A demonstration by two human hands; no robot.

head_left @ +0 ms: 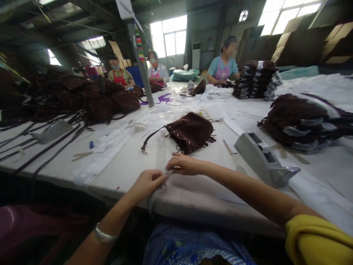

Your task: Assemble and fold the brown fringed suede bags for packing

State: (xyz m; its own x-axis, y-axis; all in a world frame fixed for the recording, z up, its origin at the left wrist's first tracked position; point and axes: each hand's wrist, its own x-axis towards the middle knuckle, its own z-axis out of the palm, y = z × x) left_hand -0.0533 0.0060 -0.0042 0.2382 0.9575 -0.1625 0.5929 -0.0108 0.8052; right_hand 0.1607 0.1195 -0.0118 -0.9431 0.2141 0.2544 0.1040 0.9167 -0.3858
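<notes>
My left hand (146,187) is closed at the table's front edge, thumb and fingers pinching a crumpled bit of clear plastic (164,183). Right beside it, my right hand (184,164) has its fingers bent down over the same plastic, and their tips meet the left fingertips. What exactly the plastic is, I cannot make out. Just beyond the hands lies a dark brown drawstring bag (191,131) with fringe and metal eyelets. Its short strap (150,140) stretches left across the white table (129,162).
A grey tape dispenser (260,158) stands beyond my right forearm; another dispenser (52,130) sits among straps at left. Brown bags (110,99) are heaped at left. Bundled brown fringed pieces (306,121) lie at right. Co-workers (224,66) sit across the table, near a metal post (143,70).
</notes>
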